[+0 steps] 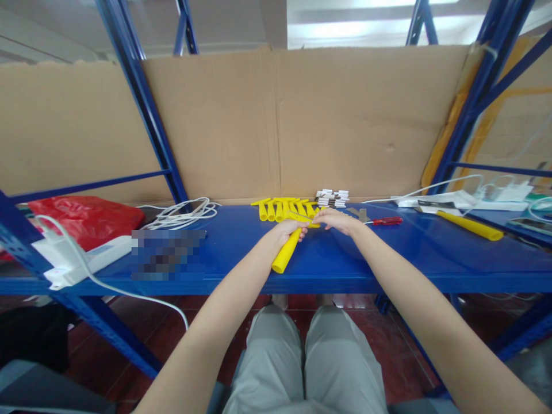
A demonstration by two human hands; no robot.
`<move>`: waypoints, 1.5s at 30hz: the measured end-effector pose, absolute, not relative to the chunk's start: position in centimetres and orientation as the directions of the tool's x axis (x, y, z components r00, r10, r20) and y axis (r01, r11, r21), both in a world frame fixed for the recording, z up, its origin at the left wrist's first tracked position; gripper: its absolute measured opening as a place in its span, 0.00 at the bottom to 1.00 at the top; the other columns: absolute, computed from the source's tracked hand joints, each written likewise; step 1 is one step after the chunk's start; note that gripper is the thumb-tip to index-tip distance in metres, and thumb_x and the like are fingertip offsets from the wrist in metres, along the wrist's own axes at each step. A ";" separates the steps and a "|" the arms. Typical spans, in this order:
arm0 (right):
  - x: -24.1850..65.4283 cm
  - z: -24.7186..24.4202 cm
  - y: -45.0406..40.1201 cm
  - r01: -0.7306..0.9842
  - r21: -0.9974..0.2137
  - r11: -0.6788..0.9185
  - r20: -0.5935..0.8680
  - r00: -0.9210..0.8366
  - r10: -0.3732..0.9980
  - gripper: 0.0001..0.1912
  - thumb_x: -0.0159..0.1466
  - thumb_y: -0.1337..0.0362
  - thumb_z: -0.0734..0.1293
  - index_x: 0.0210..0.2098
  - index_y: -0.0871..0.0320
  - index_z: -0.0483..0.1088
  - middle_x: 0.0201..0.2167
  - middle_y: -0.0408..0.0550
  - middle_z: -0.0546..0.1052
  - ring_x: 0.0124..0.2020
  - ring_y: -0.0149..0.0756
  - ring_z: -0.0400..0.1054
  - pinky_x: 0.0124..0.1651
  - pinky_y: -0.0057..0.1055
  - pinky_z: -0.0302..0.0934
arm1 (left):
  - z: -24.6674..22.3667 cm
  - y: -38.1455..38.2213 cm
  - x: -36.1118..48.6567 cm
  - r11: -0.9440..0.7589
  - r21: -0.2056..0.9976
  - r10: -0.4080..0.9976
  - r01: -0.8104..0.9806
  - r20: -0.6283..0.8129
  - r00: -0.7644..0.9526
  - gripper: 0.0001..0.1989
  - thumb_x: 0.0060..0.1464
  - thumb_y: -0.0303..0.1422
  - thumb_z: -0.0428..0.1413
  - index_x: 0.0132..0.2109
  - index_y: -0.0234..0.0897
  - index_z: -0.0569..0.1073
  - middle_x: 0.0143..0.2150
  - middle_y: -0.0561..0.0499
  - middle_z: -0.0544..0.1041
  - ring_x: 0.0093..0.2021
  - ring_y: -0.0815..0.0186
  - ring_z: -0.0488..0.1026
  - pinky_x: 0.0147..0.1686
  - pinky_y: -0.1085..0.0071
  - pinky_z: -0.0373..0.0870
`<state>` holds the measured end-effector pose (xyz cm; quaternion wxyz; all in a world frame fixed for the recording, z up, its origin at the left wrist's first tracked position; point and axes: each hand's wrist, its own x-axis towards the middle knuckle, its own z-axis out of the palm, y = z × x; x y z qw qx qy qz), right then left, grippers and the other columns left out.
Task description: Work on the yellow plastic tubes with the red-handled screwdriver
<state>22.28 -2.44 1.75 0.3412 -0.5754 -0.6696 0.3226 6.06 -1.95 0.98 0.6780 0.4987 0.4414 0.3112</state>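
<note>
My left hand (290, 228) is wrapped round a yellow T-shaped handle (284, 255), whose thick tubular end points toward me over the blue table. At the flat crosspiece of this handle, my right hand (331, 219) has its fingers drawn together in a pinch. Whatever lies between those fingers is too small to make out. Just behind my hands stands a row of several similar yellow handles (271, 211). Small stacked white and dark pieces (332, 198) sit beyond my right hand. A red-handled screwdriver (387, 221) lies to its right, beside small flat metal pieces (363, 215).
Cardboard (276, 126) walls the back of the blue table (241, 259). At left are a coiled white cable (185, 214), a red bag (86, 215) and a white power strip (106, 256). A longer yellow-handled tool (470, 225) and another power strip (495, 204) lie right.
</note>
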 end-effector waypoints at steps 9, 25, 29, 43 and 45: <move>22.4 1.1 -1.9 0.525 -0.841 0.134 0.107 -0.081 0.991 0.05 0.54 0.66 0.68 0.30 0.56 0.66 0.33 0.44 0.74 0.35 0.31 0.65 0.31 0.23 0.57 | 1.0 -2.0 6.1 0.290 0.957 0.878 0.024 -0.277 0.390 0.09 0.62 0.21 0.50 0.32 0.33 0.67 0.16 0.58 0.63 0.13 0.77 0.57 0.15 0.80 0.53; 22.3 1.3 -2.1 0.259 -0.961 0.096 0.038 -0.221 0.975 0.05 0.58 0.72 0.69 0.30 0.58 0.69 0.26 0.43 0.74 0.23 0.25 0.65 0.25 0.21 0.60 | 1.2 -2.1 6.1 0.303 0.952 0.869 -0.033 -0.262 0.420 0.09 0.62 0.21 0.47 0.34 0.34 0.66 0.15 0.60 0.61 0.13 0.77 0.56 0.14 0.83 0.52; 22.4 1.3 -2.0 0.120 -0.990 0.080 0.047 -0.252 0.967 0.08 0.55 0.77 0.69 0.27 0.58 0.68 0.23 0.41 0.72 0.21 0.24 0.64 0.26 0.21 0.61 | 1.3 -2.2 6.2 0.310 0.949 0.878 -0.056 -0.263 0.399 0.08 0.61 0.20 0.48 0.35 0.32 0.68 0.17 0.57 0.64 0.13 0.76 0.59 0.14 0.82 0.56; 22.1 1.8 -2.6 0.171 -0.981 0.094 0.055 -0.218 0.974 0.07 0.56 0.71 0.71 0.29 0.57 0.68 0.24 0.40 0.73 0.22 0.25 0.63 0.28 0.23 0.62 | 1.6 -2.7 6.3 0.296 0.948 0.880 -0.115 -0.225 0.418 0.09 0.62 0.22 0.49 0.32 0.33 0.66 0.17 0.58 0.63 0.13 0.78 0.56 0.13 0.82 0.53; 22.2 1.6 -2.3 0.205 -0.973 0.108 0.061 -0.220 0.974 0.06 0.57 0.70 0.71 0.31 0.57 0.68 0.24 0.40 0.73 0.21 0.25 0.62 0.26 0.23 0.60 | 1.6 -2.7 6.3 0.286 0.951 0.885 -0.120 -0.214 0.414 0.10 0.62 0.22 0.49 0.32 0.34 0.66 0.17 0.58 0.62 0.13 0.78 0.56 0.13 0.82 0.53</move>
